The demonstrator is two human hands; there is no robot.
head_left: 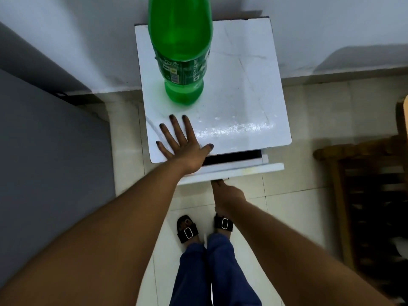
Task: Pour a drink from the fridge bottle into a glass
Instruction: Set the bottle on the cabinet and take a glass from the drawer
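My left hand [184, 143] lies spread flat at the fridge top's [242, 102] near left corner, the upright green bottle [181, 51] just beyond its fingertips. My right hand [227, 195] curls under the door edge [242, 171], farther off. No glass in view.

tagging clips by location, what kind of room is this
Probably a home kitchen corner or small room: a white mini fridge with its door ajar, a green bottle on top, tiled floor, a wooden rack at right.

Pale tiled floor [298, 120], white walls [331, 29], dark wooden rack [364, 206] at right.
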